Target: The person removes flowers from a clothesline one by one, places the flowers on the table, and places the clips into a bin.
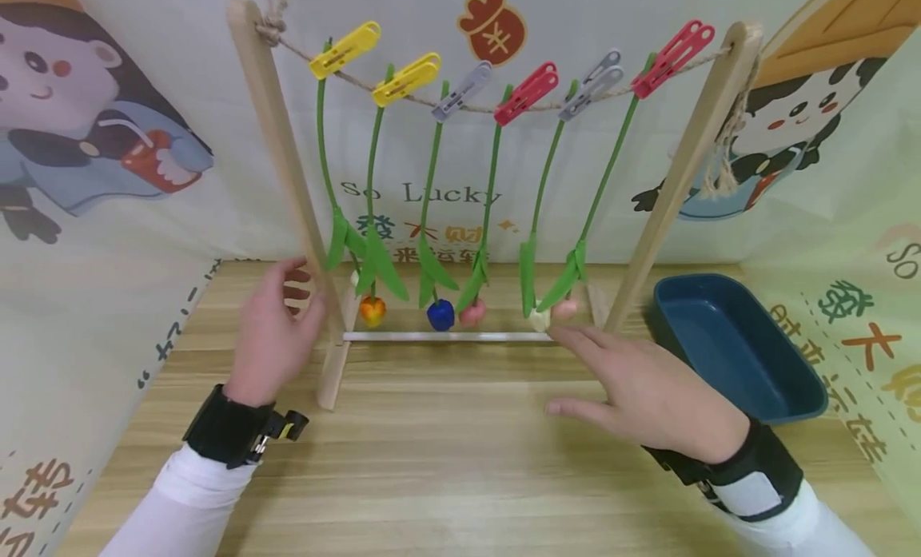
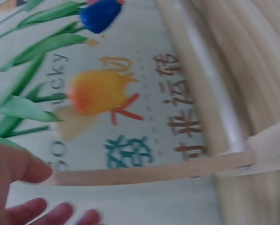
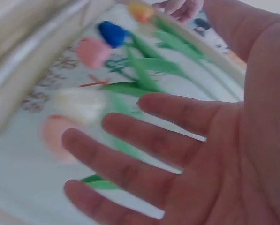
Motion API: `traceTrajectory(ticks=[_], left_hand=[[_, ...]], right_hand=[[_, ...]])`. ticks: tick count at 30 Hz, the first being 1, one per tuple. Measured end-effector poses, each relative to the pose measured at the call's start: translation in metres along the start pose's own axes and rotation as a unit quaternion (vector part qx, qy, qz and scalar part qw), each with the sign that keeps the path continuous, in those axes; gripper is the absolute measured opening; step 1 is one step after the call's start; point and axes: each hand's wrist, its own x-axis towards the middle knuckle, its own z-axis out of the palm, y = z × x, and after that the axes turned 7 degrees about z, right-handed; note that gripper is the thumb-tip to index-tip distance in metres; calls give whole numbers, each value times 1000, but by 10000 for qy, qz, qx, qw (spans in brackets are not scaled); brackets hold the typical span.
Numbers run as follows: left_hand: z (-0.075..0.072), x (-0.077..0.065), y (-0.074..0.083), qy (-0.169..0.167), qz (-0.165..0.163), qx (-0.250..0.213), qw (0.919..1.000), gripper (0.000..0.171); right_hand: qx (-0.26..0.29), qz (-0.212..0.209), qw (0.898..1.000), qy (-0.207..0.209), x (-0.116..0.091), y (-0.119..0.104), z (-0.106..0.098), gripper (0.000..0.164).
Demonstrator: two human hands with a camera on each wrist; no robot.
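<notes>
Head view, and from the left: the left hand (image 1: 273, 329), between eight and nine o'clock, is at the left post (image 1: 285, 157) of the wooden frame (image 1: 331, 381), thumb and loosely bent fingers apart; whether any fingertip bears on the wood, I cannot tell. That post looks stiff, dry and fairly light, best taken low, just above the white rod (image 1: 460, 336), so the frame shouldn't tip. Across the middle hang the tulips (image 1: 435, 269), heads down, clipped to the rope (image 1: 478, 109) by pegs (image 1: 527, 93): orange at eight o'clock, blue at seven, white at four. They look feather-light and soft, likely to swing at a nudge; a pinch on the stem, just below the peg, seems kindest. And here's the right hand (image 1: 647, 381) at four o'clock, fingers straight and wide, holding nothing, fingertips near the white bloom (image 1: 540, 320)! Furthest right, beyond the right post (image 1: 678, 181), sits the blue tray (image 1: 755, 357), around half past three
</notes>
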Motion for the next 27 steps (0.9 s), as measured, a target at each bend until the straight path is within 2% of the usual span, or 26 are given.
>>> traceTrajectory(ticks=[2,4,8,14,17,19,22,25,27], left_hand=[[-5,1,8,506,227,34,9985,40],[-10,4,19,1009,565,79,9933,33],[-20,14,47,1586,1229,287,9792,28],[-31,36,89,1885,1692,419,9665,32],[-33,50,104,1815,1911,456,9636,36],[-33,60,112,1770,2021,576,9615,38],[-31,73,120,1758,2088,853,9583,42],[-28,83,127,1827,1906,1137,9578,43],[-25,88,130,1842,1717,1208,9602,43]], right_hand=[[-152,-287,9992,238,9,-11,-13,84],[-293,-546,9966,534,18,-22,-28,79],[-384,-1231,9815,1418,36,-43,-60,68],[-240,-2161,9359,2772,69,-73,-109,50],[-189,-2231,9242,3095,91,-90,-133,45],[-246,-2122,9251,3139,106,-100,-147,45],[-418,-1757,9358,3026,130,-114,-163,47],[-707,-1326,9471,2835,153,-125,-174,50],[-819,-1087,9539,2675,166,-132,-179,51]])
